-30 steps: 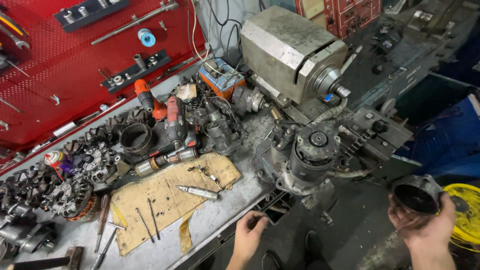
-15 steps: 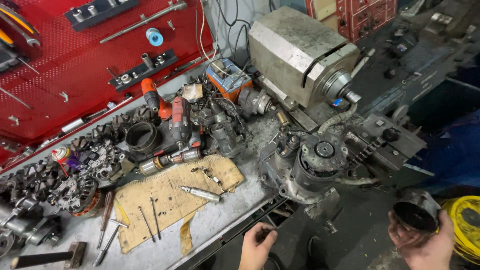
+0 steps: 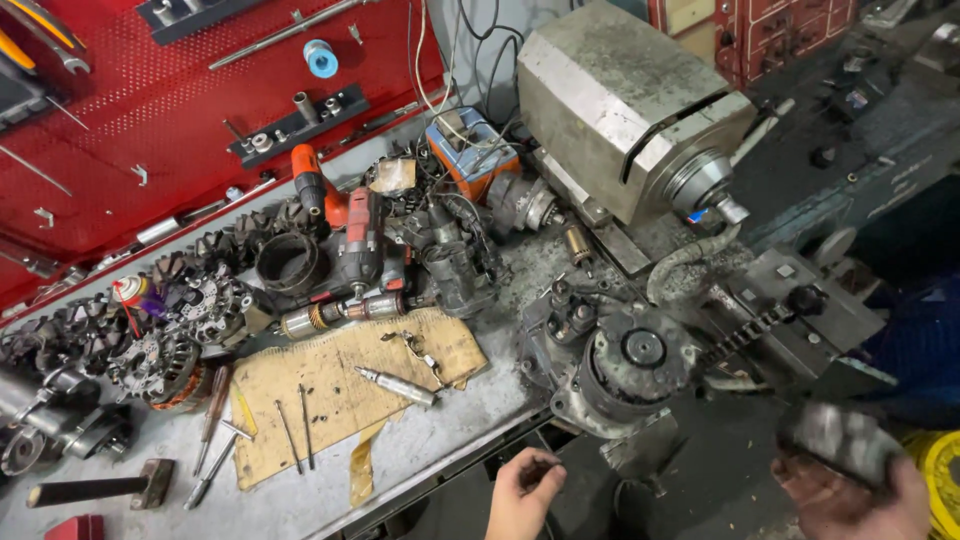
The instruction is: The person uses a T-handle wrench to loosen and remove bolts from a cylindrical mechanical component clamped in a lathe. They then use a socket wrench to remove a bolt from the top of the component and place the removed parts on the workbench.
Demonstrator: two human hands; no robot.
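A dark metal part held low right, clear of the cluttered tabletop.

The right hand, at the lower right of the frame, has its grip closed around a dark round metal part; the part is motion-blurred, so its open end and exact shape are hard to make out. The left hand, at the bottom centre, is curled loosely and holds nothing, just below the tabletop edge. My reading is that the part is being carried or inspected away from the greasy round housing at the tabletop's right end. Any next move would call for steadying the part with both hands. The right hand is cut off by the frame's lower edge, and the yellow object beside it is only partly visible.
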